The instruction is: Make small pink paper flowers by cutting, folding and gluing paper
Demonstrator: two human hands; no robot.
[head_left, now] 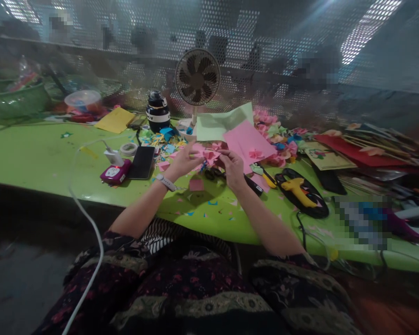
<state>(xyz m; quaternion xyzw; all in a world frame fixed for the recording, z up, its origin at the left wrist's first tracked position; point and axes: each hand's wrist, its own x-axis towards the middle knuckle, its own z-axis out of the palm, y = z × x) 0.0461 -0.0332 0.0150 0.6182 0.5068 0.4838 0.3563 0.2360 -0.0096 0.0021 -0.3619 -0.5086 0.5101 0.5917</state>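
Observation:
Between my two hands, above the green table (pixel 101 125), is a pink paper flower (pixel 210 157) with cut petals. My left hand (pixel 185 162), wearing a pale watch band (pixel 166 182) at the wrist, pinches the flower's left side. On the other side my right hand (pixel 233 168) has its thumb and fingers closed on the flower's edge. Dark scissors (pixel 214 175) lie just beneath, partly covered by the hands. A small pink paper square (pixel 196 185) rests on the table below them. Pink sheets (pixel 247 142) and a pale green sheet (pixel 223 123) lie beyond.
A small fan (pixel 197 77) and a dark bottle (pixel 158 111) stand behind scattered paper scraps. On the left are a phone (pixel 142 163), a tape roll (pixel 128 149) and a purple power adapter (pixel 115 172) with a cable. A yellow glue gun (pixel 301 191) lies right, near finished paper flowers (pixel 265 122).

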